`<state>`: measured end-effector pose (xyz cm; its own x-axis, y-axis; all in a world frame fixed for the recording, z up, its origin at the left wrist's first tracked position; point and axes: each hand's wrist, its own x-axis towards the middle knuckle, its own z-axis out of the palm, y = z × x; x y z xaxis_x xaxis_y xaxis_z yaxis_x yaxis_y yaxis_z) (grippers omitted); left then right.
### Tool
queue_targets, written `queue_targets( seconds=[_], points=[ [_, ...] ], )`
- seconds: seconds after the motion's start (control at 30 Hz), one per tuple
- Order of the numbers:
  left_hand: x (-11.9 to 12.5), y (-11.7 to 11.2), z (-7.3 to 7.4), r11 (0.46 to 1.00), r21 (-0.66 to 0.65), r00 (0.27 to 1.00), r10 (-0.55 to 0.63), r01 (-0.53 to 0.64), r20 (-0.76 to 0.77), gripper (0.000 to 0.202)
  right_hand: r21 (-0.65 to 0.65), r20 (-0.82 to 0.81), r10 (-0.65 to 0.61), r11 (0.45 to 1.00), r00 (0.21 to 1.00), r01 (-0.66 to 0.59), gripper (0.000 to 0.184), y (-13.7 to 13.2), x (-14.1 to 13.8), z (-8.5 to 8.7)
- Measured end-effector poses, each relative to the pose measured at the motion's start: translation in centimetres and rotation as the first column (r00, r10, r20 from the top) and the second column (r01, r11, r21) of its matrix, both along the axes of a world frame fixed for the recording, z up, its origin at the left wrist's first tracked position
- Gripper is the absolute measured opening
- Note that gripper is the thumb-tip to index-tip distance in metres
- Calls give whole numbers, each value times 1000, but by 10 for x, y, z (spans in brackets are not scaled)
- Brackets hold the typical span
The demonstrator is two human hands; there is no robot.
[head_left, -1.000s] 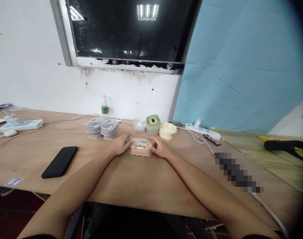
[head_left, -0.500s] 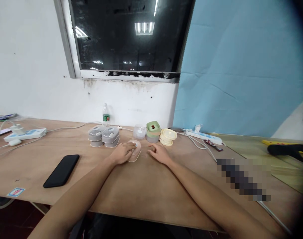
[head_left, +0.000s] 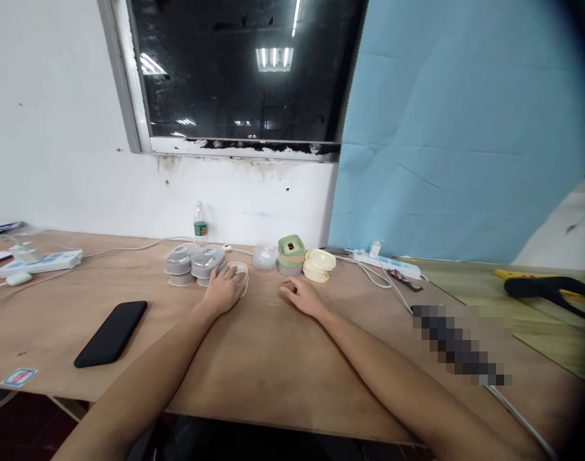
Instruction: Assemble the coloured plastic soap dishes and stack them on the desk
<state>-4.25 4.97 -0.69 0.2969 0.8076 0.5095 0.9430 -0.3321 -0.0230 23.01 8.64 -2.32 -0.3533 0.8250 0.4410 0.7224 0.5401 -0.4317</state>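
Observation:
My left hand (head_left: 223,291) is draped over a small pale plastic box (head_left: 245,276) with a rounded lid, its fingers hooked across the top and hiding much of it. Right beside that box, to the left, stand grey lidded boxes stacked in two piles, a nearer one (head_left: 208,259) and another (head_left: 179,261). My right hand (head_left: 302,297) rests on the table with nothing in it, its fingers loosely bent and apart. Just beyond it are a green-topped stack of boxes (head_left: 291,253), a pile of cream-yellow trays (head_left: 319,264) and a clear plastic container (head_left: 264,255).
A black phone (head_left: 111,333) lies on the wooden table (head_left: 254,371) at left. Power strips (head_left: 42,262) with cables are at both sides. A bottle (head_left: 200,221) stands by the wall. A pixelated dark object (head_left: 458,346) and a black-and-yellow tool (head_left: 542,288) lie at right.
My left hand has slid the pale box left and away from me, up against the grey stacks. My right hand stays where it was on the table. The view has shifted slightly.

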Motion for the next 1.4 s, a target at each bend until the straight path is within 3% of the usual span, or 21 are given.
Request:
queue_targets(
  seconds=[0.5, 0.63, 0.83, 1.0, 1.2, 1.33, 1.4],
  points=[
    [-1, 3, -4, 999, -41, 1000, 1, -1, -5, 44, 40, -29, -83, 996, 996, 84, 28, 1, 5, -2],
    [0, 2, -3, 998, -63, 1000, 22, -22, 0, 46, 94, -112, -164, 980, 980, 175, 30, 0, 6, 2],
    [2, 1, -1, 996, -84, 1000, 24, -23, 5, 44, 75, -339, -412, 884, 846, 461, 41, 24, 35, 4],
    [2, 2, -3, 997, -76, 999, 32, -30, 27, 43, -34, -393, -529, 826, 752, 563, 49, 42, 60, -1],
    [3, 2, -2, 995, -91, 999, 38, -35, 31, 43, -42, -364, -552, 814, 750, 579, 33, 48, 65, -6],
    [3, 1, -2, 996, -86, 999, 35, -32, 35, 44, -2, -513, -540, 778, 667, 628, 30, 44, 60, -1],
    [3, 1, -3, 997, -77, 999, 29, -26, 36, 45, 36, -611, -463, 794, 642, 607, 33, 36, 56, 4]
  ],
)
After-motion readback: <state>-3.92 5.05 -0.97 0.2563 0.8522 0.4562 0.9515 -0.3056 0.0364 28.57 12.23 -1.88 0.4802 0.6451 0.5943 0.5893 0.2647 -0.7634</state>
